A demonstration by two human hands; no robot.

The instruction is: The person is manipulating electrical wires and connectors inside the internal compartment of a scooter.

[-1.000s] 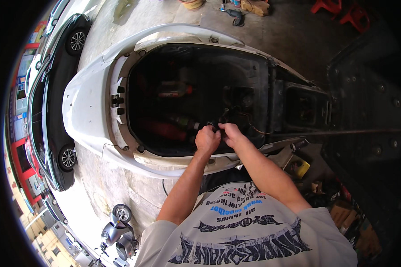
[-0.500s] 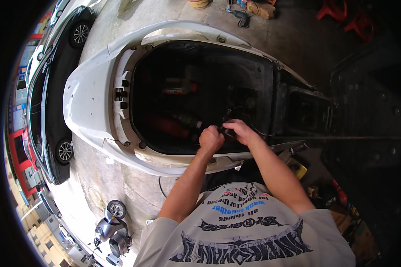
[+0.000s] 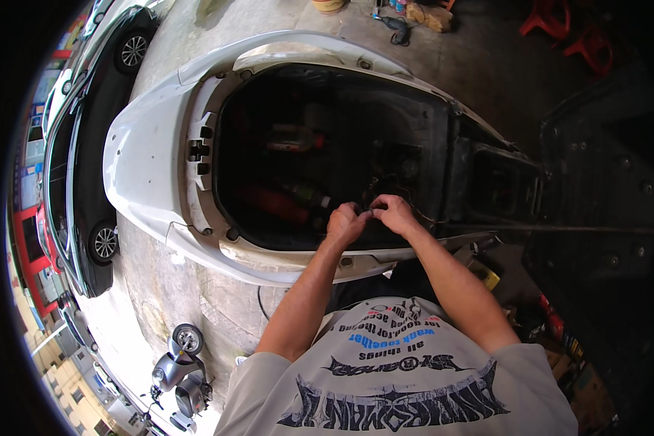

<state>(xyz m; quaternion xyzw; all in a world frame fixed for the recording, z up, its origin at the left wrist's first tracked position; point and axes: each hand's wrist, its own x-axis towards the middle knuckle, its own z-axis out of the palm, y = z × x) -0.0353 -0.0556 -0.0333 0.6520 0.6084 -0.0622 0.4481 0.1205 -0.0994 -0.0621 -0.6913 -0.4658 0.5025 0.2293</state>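
Over the near edge of a white scooter's dark storage compartment [image 3: 327, 80], my two hands are close together with fingertips almost meeting. My left hand [image 3: 346, 221] is closed, its thumb and fingers pinching something small that I cannot make out. Beside it my right hand [image 3: 394, 214] is closed in a similar pinch; whatever it grips is hidden by the fingers. Thin wires [image 3: 414, 203] show just beyond the right hand. Inside the compartment lie a clear bottle with a red end [image 3: 295, 139], a dark bottle with a pale label [image 3: 307, 193] and a dim red object [image 3: 272, 203].
White body panels [image 3: 142, 156] surround the compartment. The raised dark seat [image 3: 603, 182] stands at the right. A power drill [image 3: 396, 29] and red stools [image 3: 547, 22] are on the far floor. A grey scooter [image 3: 178, 374] and black car [image 3: 91, 152] stand left.
My fingertips have drawn closer together, and the right hand has shifted slightly nearer its left neighbour. A dark piece visible between the hands before is now mostly hidden.
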